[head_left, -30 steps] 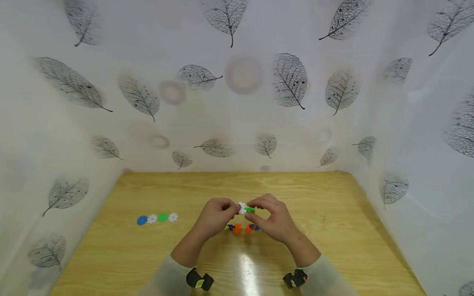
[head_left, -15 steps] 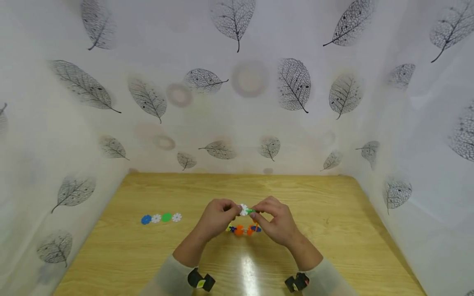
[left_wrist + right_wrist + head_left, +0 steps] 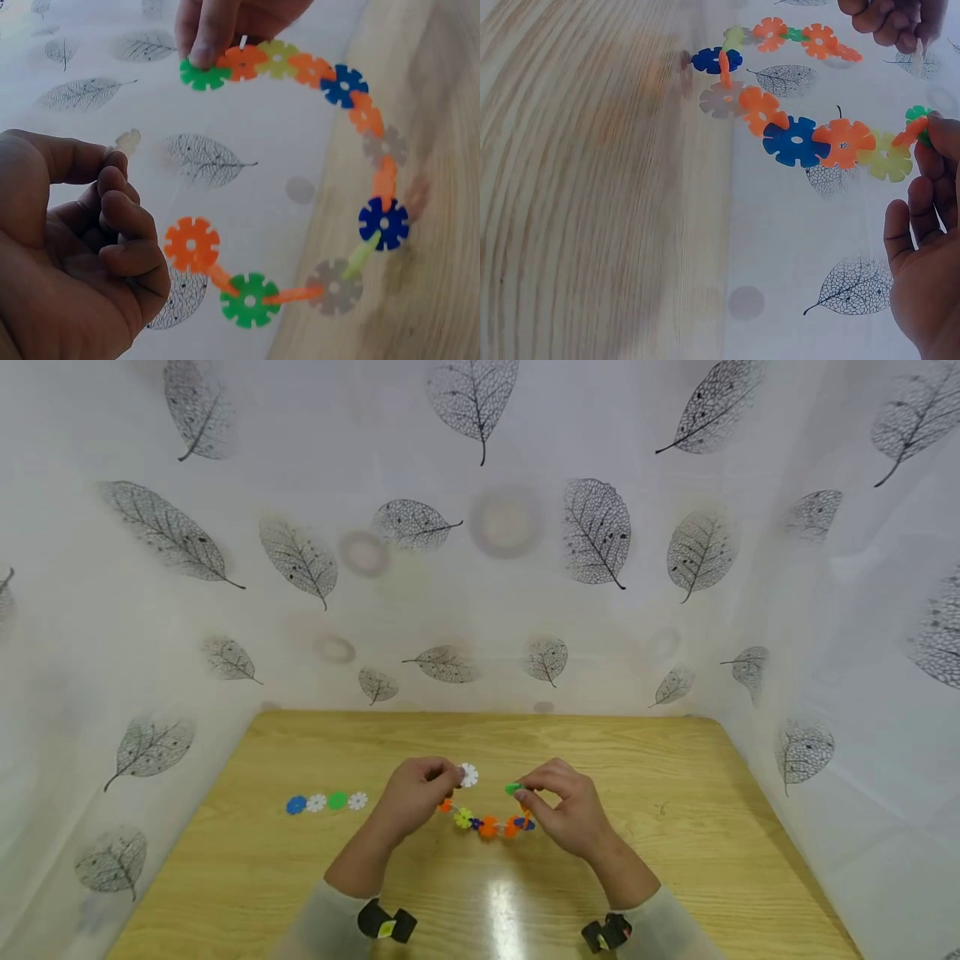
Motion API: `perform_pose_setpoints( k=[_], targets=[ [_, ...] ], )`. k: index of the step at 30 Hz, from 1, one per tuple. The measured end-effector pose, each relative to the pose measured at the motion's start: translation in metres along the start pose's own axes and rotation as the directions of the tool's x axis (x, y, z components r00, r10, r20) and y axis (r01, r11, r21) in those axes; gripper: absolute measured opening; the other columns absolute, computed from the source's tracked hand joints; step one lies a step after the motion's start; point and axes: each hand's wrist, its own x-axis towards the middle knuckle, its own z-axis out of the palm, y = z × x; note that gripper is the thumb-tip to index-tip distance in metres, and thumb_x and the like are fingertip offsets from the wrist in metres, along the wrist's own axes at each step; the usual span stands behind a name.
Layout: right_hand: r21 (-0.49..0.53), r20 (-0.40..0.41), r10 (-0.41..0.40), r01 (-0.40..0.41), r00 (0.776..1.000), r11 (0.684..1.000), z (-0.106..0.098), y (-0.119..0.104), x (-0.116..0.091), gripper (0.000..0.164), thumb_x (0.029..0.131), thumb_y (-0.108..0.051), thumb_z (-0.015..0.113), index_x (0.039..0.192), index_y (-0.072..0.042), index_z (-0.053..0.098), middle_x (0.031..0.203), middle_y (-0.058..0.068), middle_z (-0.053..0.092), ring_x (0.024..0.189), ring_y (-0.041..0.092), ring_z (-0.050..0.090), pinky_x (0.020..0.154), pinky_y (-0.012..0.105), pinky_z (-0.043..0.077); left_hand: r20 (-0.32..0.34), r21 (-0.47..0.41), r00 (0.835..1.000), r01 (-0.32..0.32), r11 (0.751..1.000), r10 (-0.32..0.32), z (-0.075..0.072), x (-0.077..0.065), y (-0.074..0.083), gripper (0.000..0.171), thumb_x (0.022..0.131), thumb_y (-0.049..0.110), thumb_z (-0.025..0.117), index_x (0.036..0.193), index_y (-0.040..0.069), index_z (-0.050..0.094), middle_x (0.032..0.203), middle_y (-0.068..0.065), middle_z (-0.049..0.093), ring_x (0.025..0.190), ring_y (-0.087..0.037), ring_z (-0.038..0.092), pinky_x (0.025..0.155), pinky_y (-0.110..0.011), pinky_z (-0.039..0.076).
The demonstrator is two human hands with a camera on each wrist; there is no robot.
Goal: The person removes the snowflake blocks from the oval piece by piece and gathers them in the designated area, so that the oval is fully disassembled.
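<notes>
A white notched snowflake disc (image 3: 468, 775) is pinched between the thumb and forefinger of my left hand (image 3: 411, 803). My right hand (image 3: 564, 803) grips the green disc (image 3: 205, 73) at one end of a curved chain of interlocking snowflake discs. Orange, yellow, blue, white and green pieces make up the chain (image 3: 797, 141), which arcs below and between both hands. Its other end, an orange disc (image 3: 192, 244), hangs unheld near my left hand. A gap separates the white disc from the held green one. The curled fingers partly cover both held discs.
A row of loose discs lies on the wooden table (image 3: 660, 877) to the left: a blue disc (image 3: 297, 805), two white ones and a green disc (image 3: 337, 801). A leaf-patterned white curtain (image 3: 510, 610) encloses the back and both sides.
Earlier the white disc met the green end piece between both hands. The left hand has since drawn left with the white disc, parting the two, and more of the chain shows.
</notes>
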Motion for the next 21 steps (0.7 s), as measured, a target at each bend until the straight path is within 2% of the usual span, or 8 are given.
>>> perform_pose_setpoints(
  k=[7,10,13,17,21],
  targets=[
    [0.011,0.002,0.006,-0.006,1.0,1.0,0.0,0.004,-0.002,0.015,0.089,-0.002,0.081,0.1,-0.012,0.08,0.093,0.004,0.076,0.085,0.017,0.064,0.075,0.027,0.052,-0.015,0.039,0.999,0.045,0.998,-0.045,-0.015,-0.006,-0.012,0.028,0.102,0.036,0.068,0.093,0.01,0.075,0.084,-0.008,0.066,0.071,-0.02,0.054,0.062,-0.034,0.045],
    [0.009,0.002,0.008,-0.008,1.0,1.0,-0.001,0.005,-0.002,0.014,0.089,-0.002,0.08,0.1,-0.012,0.08,0.093,0.005,0.075,0.086,0.016,0.064,0.076,0.027,0.052,-0.033,0.046,0.997,0.076,0.996,-0.075,-0.019,-0.009,-0.018,0.026,0.1,0.037,0.07,0.096,0.012,0.076,0.083,-0.004,0.066,0.071,-0.021,0.054,0.061,-0.035,0.045],
    [0.008,0.004,0.012,-0.012,1.0,1.0,-0.001,0.006,-0.003,0.015,0.089,-0.002,0.08,0.099,-0.012,0.08,0.093,0.003,0.075,0.086,0.016,0.064,0.076,0.027,0.052,-0.059,0.055,0.994,0.098,0.994,-0.095,-0.022,-0.01,-0.025,0.022,0.099,0.036,0.073,0.097,0.015,0.077,0.086,-0.002,0.067,0.077,-0.024,0.059,0.067,-0.039,0.051],
    [0.005,0.005,0.017,-0.017,1.0,1.0,-0.001,0.008,-0.004,0.016,0.089,-0.001,0.08,0.099,-0.013,0.08,0.093,0.001,0.075,0.086,0.015,0.064,0.075,0.027,0.052,-0.083,0.071,0.991,0.115,0.991,-0.109,-0.029,-0.014,-0.034,0.021,0.097,0.036,0.075,0.1,0.015,0.077,0.095,-0.005,0.072,0.09,-0.032,0.065,0.078,-0.047,0.056],
    [0.001,0.014,0.032,-0.032,0.999,0.999,-0.002,0.008,-0.004,0.011,0.092,-0.005,0.079,0.099,-0.013,0.08,0.094,0.002,0.075,0.088,0.015,0.064,0.075,0.03,0.054,-0.097,0.072,0.988,0.13,0.989,-0.123,-0.037,-0.017,-0.043,0.02,0.096,0.034,0.077,0.1,0.014,0.078,0.099,-0.011,0.072,0.091,-0.037,0.064,0.075,-0.044,0.056]
  ],
)
